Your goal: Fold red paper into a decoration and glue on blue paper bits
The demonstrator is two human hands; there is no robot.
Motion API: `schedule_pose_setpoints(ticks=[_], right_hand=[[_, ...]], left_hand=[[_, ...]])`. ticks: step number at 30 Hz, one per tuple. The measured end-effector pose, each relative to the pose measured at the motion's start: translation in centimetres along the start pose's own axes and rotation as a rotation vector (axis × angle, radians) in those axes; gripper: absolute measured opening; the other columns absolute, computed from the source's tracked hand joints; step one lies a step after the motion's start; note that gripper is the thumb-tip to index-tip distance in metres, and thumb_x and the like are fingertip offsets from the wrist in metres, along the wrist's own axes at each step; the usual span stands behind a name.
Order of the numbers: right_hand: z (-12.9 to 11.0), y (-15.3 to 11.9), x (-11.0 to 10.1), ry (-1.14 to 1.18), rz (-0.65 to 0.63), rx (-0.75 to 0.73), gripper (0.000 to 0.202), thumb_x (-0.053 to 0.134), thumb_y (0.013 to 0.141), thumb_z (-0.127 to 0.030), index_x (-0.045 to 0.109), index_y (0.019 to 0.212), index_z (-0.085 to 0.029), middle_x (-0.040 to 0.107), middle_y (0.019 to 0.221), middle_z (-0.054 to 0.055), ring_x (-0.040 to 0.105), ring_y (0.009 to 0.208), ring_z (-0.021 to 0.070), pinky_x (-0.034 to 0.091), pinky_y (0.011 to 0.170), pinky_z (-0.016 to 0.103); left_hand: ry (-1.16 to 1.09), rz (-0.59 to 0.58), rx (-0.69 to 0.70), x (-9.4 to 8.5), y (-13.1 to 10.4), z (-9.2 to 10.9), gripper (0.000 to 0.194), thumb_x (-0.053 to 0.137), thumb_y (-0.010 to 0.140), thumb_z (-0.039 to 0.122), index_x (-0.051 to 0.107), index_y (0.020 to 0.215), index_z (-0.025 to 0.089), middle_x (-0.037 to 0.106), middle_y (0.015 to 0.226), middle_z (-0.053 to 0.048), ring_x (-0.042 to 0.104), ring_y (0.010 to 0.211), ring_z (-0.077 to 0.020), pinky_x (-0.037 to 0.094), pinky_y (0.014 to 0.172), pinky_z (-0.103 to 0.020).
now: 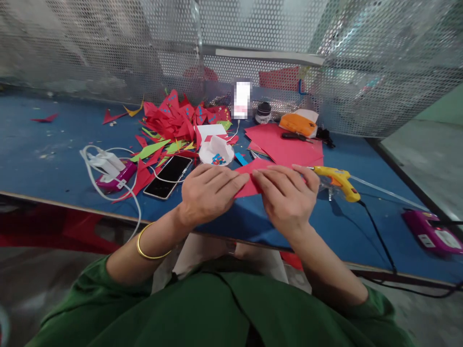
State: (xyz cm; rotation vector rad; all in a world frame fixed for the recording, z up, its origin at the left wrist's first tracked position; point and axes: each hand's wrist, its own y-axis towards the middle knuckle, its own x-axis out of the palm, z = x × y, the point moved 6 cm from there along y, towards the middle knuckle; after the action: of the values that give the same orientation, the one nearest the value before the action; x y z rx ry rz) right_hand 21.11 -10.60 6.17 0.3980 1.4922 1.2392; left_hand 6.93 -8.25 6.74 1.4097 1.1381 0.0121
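Observation:
Between both hands is a piece of red paper (248, 190), its lower edge folded or straight above the blue table. My left hand (210, 193) pinches its left side, fingers pressed together. On the right side, my right hand (289, 195) grips the same paper with curled fingers. Just beyond the hands stands a white bowl (204, 153) with small blue and red bits inside. A stack of red sheets (289, 150) lies behind my right hand. The yellow glue gun (338, 180) rests to the right of that hand.
Red folded pieces (173, 118) are heaped at the back left, with green scraps nearby. A phone (169, 177) and a purple power strip (117, 178) with white cables lie left. Another purple strip (432, 231) sits far right. Perforated metal mesh (253, 29) borders the blue table (54, 159).

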Motion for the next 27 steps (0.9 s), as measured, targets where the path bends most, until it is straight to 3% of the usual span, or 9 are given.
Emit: schedule_pose_setpoints(ticks=[3, 6, 10, 14, 16, 20, 24, 27], right_hand=[[0.7, -0.5, 0.3, 0.056, 0.068, 0.027, 0.028, 0.061, 0.09, -0.012, 0.068, 0.113, -0.026, 0.078, 0.107, 0.002, 0.07, 0.105, 0.0185, 0.04, 0.104, 0.04], [0.5, -1.1, 0.7, 0.106, -0.012, 0.02, 0.041, 0.058, 0.09, -0.014, 0.059, 0.13, -0.022, 0.073, 0.123, 0.008, 0.064, 0.121, 0.0225, 0.039, 0.108, 0.042], [0.0, -2.0, 0.9, 0.088, -0.078, -0.038, 0.04, 0.058, 0.092, -0.014, 0.06, 0.13, -0.024, 0.072, 0.126, 0.006, 0.062, 0.124, 0.0212, 0.038, 0.11, 0.041], [-0.8, -4.1, 1.8, 0.11, -0.16, -0.139, 0.031, 0.057, 0.093, -0.012, 0.067, 0.12, -0.023, 0.074, 0.12, 0.003, 0.063, 0.122, 0.0193, 0.038, 0.109, 0.04], [-1.0, -5.6, 2.8, 0.179, -0.279, -0.103, 0.03, 0.055, 0.094, -0.011, 0.069, 0.118, -0.022, 0.076, 0.117, 0.004, 0.064, 0.119, 0.0202, 0.04, 0.107, 0.041], [-1.4, -8.3, 4.5, 0.296, -0.505, 0.051, 0.032, 0.05, 0.094, -0.009, 0.07, 0.117, -0.017, 0.075, 0.116, 0.007, 0.066, 0.109, 0.0201, 0.048, 0.095, 0.037], [-1.6, -9.1, 4.9, 0.324, -0.585, 0.132, 0.035, 0.049, 0.095, -0.011, 0.067, 0.124, -0.014, 0.07, 0.126, 0.011, 0.061, 0.115, 0.0241, 0.05, 0.094, 0.039], [-1.1, -9.1, 5.0, 0.387, -0.594, 0.183, 0.028, 0.05, 0.097, -0.016, 0.073, 0.114, -0.018, 0.074, 0.114, 0.009, 0.063, 0.104, 0.0226, 0.053, 0.087, 0.037]], left_hand=[[-0.189, 0.082, -0.082, 0.7, -0.8, -1.6, 0.025, 0.051, 0.094, 0.022, 0.07, 0.11, 0.021, 0.078, 0.103, -0.005, 0.07, 0.099, -0.0176, 0.052, 0.087, -0.032], [-0.281, 0.015, -0.103, 1.6, -1.6, -2.2, 0.029, 0.048, 0.096, 0.018, 0.071, 0.112, 0.023, 0.077, 0.11, -0.005, 0.071, 0.104, -0.0168, 0.052, 0.094, -0.033], [-0.308, -0.16, -0.083, 2.0, -2.5, -1.4, 0.034, 0.05, 0.096, 0.017, 0.068, 0.123, 0.028, 0.074, 0.12, -0.006, 0.07, 0.111, -0.0213, 0.054, 0.096, -0.037], [-0.139, -0.159, 0.081, 1.9, -4.0, 0.9, 0.033, 0.046, 0.097, 0.014, 0.068, 0.121, 0.02, 0.075, 0.117, -0.008, 0.07, 0.108, -0.0215, 0.054, 0.096, -0.037], [-0.101, -0.205, 0.105, 2.7, -5.1, 1.9, 0.029, 0.046, 0.096, 0.011, 0.07, 0.113, 0.017, 0.077, 0.108, -0.006, 0.071, 0.101, -0.0201, 0.052, 0.098, -0.038], [-0.197, -0.407, -0.002, 4.9, -7.1, 2.9, 0.026, 0.046, 0.098, 0.016, 0.071, 0.102, 0.015, 0.077, 0.1, -0.007, 0.07, 0.091, -0.02, 0.051, 0.093, -0.04], [-0.251, -0.459, -0.073, 5.4, -7.0, 3.1, 0.026, 0.046, 0.097, 0.016, 0.072, 0.1, 0.013, 0.077, 0.097, -0.007, 0.069, 0.087, -0.0212, 0.051, 0.08, -0.038], [-0.325, -0.461, -0.133, 5.5, -6.7, 2.4, 0.026, 0.047, 0.097, 0.017, 0.073, 0.098, 0.015, 0.077, 0.095, -0.007, 0.07, 0.085, -0.0209, 0.05, 0.075, -0.037]])
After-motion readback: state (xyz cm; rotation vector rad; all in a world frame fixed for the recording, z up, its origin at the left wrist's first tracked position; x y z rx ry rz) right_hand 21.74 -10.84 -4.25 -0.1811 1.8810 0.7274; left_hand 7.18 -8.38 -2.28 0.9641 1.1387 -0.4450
